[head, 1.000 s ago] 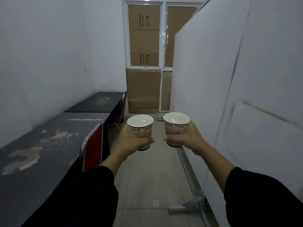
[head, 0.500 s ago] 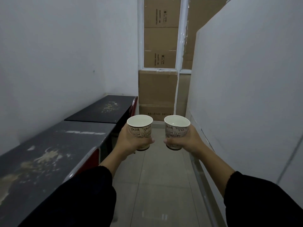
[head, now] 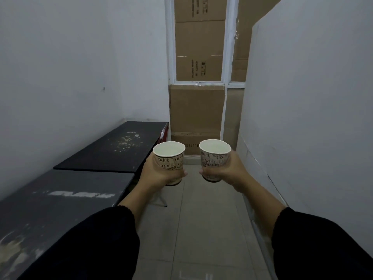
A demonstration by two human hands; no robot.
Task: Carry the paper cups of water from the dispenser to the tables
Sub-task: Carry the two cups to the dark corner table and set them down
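The near bench (head: 60, 209) runs off the left edge; a red chair (head: 164, 132) shows only a sliver; whether the cups (head: 169, 151) hold water is perhaps unreadable.

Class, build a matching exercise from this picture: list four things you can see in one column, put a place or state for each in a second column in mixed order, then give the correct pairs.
Things
1. left paper cup
2. right paper cup
3. far black table
4. cardboard boxes

Places or states
A. stacked behind the white window frame at the end of the aisle
B. held upright in the right hand
C. against the left wall, top speckled with pale marks
D. held upright in the left hand

Pairs: 1-D, 2-B, 3-C, 4-A
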